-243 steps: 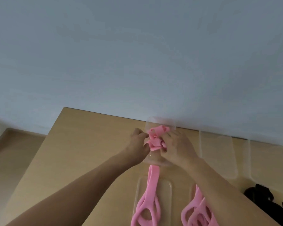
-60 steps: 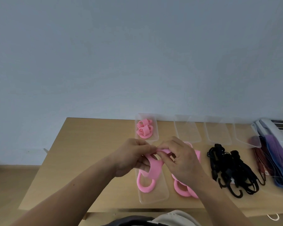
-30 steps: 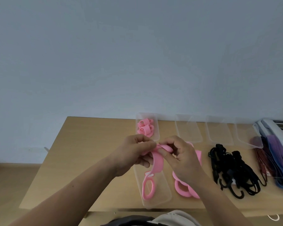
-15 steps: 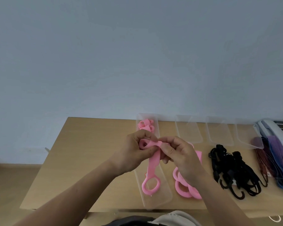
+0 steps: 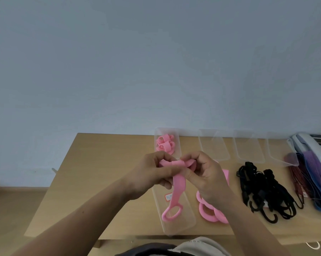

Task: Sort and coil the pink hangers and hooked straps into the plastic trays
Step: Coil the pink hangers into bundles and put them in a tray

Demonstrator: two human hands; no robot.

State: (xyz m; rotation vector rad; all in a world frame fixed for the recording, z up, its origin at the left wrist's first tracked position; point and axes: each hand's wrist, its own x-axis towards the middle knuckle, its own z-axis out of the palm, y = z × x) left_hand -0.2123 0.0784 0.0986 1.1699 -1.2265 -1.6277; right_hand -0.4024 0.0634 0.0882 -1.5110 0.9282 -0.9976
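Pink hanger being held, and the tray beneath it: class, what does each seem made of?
Pink hanger: probably soft silicone or rubber, matte; it folds over limply where gripped. Tray: likely thin clear plastic, glossy; the table shows through it.

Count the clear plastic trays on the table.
5. One back-left tray holds coiled pink hangers; three empty trays line the back; one near tray lies at the front edge. Others may be hidden.

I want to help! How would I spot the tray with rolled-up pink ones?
On the wooden table, four clear trays line the edge by the wall. Take the leftmost tray. Only it holds coiled pink hangers; its three neighbours hold nothing pink.
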